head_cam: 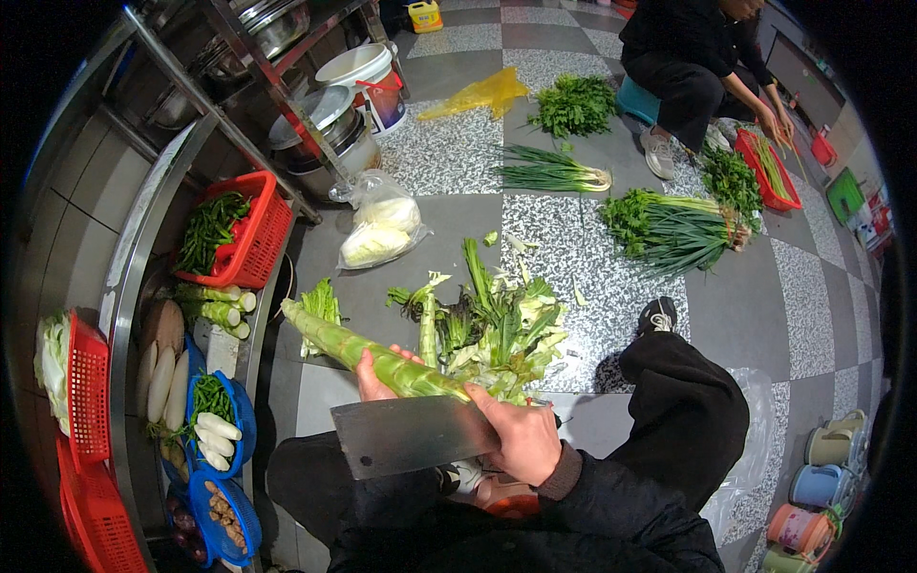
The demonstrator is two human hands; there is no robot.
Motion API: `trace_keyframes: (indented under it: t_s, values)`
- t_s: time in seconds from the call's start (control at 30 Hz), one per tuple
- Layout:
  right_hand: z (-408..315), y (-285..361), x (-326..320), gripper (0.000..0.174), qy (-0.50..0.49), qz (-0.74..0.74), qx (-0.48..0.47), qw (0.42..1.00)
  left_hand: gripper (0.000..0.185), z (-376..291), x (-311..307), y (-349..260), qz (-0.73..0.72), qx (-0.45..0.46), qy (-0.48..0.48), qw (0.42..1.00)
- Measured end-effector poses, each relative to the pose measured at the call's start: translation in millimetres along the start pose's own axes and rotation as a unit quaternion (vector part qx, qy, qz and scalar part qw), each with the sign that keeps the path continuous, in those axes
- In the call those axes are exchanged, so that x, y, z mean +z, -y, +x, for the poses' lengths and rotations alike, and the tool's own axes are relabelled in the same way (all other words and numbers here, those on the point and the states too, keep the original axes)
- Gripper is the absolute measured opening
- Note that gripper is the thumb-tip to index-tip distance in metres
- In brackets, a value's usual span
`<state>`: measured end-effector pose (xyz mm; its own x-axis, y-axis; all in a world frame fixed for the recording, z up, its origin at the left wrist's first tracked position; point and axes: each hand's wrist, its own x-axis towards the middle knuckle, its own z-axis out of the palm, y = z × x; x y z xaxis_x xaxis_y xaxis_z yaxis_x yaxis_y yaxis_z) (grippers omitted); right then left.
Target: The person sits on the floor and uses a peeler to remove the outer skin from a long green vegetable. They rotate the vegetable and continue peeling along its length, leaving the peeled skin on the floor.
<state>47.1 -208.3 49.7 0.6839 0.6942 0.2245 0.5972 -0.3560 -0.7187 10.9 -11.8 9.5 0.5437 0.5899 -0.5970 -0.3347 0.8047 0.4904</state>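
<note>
My left hand (377, 375) is wrapped around a thick green celtuce stem (344, 341), which slants from upper left to lower right before me. In my right hand (519, 432) is a cleaver (415, 434) with a broad steel blade, its flat face turned up. The blade lies just below the stem, its upper edge close to the stem's lower right end. My right thumb or forefinger reaches to that end. On the floor beyond are a heap of cut leaves and trimmings (512, 336) and another stem piece (428, 331). The cleaver's handle is hidden in my grip.
At left, a metal shelf holds a red basket of peppers (261, 236), cut celtuce stems (222, 313) and blue baskets (247, 437). Bagged cabbage (383, 233), scallions (551, 172) and leafy herbs (573, 106) lie on the floor. A seated person (695, 64) handles stalks over a red basket (766, 172).
</note>
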Motion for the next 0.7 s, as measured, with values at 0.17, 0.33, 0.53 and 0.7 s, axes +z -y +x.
trace_keyframes:
  t_s: [0.17, 0.33, 0.53, 0.7]
  values:
    - [6.5, -14.0, 0.8, 0.048, 0.054, 0.067, 0.011, 0.996, 0.038, 4.4, -6.7, -2.2, 0.021, 0.039, 0.01, 0.999]
    - [4.6, -19.7, 6.5, 0.048, 0.094, 0.013, 0.049, 0.994, 0.03, 3.6, -14.6, 7.0, 0.019, 0.109, 0.052, 0.992]
    - [-1.4, -20.1, 15.5, 0.049, 0.044, 0.038, 0.023, 0.998, 0.034, 2.4, -16.7, 9.2, 0.031, 0.119, 0.068, 0.99]
    - [-3.7, -21.2, 14.0, 0.046, -0.013, -0.061, -0.071, 0.996, 0.039, 5.4, -11.8, 5.5, 0.081, 0.12, -0.042, 0.989]
